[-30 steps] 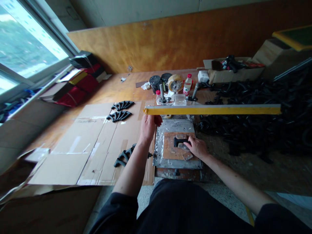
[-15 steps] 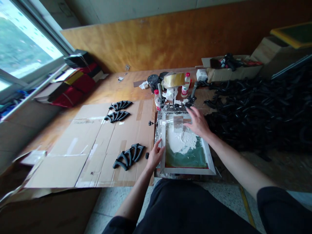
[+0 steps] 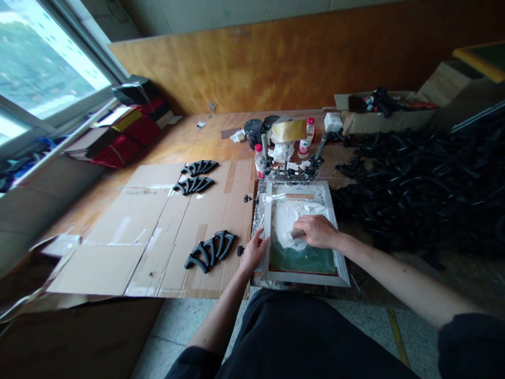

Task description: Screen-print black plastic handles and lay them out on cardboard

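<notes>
The left hand [image 3: 253,252] lies at the left rail [image 3: 268,210] of the screen frame [image 3: 303,279], fingers partly bent; whether they grip the rail cannot be told. Within the frame, whose long axis appears to run away from the person, the white paste [image 3: 284,218] lies beneath and to the left of the right hand [image 3: 319,231], the nearer one, which is closed around a scraper [image 3: 297,233] projecting leftward over the paste.

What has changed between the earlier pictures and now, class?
The framed screen has come down flat. The left hand has shifted to its left side; the right hand has let go of a black part, gripped the scraper and drawn it nearer over white paste. The cardboard stayed put.
</notes>
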A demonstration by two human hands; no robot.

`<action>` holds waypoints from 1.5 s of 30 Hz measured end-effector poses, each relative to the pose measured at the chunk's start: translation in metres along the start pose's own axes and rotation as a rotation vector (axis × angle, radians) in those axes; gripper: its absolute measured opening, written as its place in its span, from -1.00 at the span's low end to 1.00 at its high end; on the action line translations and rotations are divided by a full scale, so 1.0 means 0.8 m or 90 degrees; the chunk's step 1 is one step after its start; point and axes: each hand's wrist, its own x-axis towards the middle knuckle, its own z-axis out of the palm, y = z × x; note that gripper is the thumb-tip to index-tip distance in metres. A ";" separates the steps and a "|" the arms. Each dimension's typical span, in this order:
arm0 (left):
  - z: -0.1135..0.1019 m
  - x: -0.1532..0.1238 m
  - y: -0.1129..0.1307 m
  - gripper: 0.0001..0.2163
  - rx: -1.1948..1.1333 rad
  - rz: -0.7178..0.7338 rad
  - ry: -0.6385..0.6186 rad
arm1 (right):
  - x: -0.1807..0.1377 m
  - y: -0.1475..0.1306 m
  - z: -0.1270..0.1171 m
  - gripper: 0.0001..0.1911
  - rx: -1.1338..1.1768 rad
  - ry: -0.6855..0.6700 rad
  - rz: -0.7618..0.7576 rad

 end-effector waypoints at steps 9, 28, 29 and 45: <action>-0.005 -0.002 0.004 -0.46 -0.036 0.005 -0.009 | -0.020 -0.015 0.034 -0.79 0.006 0.098 -0.004; -0.076 0.016 0.210 -0.46 -0.389 0.289 0.076 | -0.042 0.105 0.020 -0.70 0.118 0.294 0.456; -0.072 0.018 0.214 -0.45 -0.402 0.288 0.084 | -0.036 0.082 0.041 -0.71 0.096 0.238 0.384; -0.020 -0.079 0.005 -0.40 -0.450 -0.225 0.088 | 0.090 -0.132 0.082 -0.91 0.072 0.061 -0.020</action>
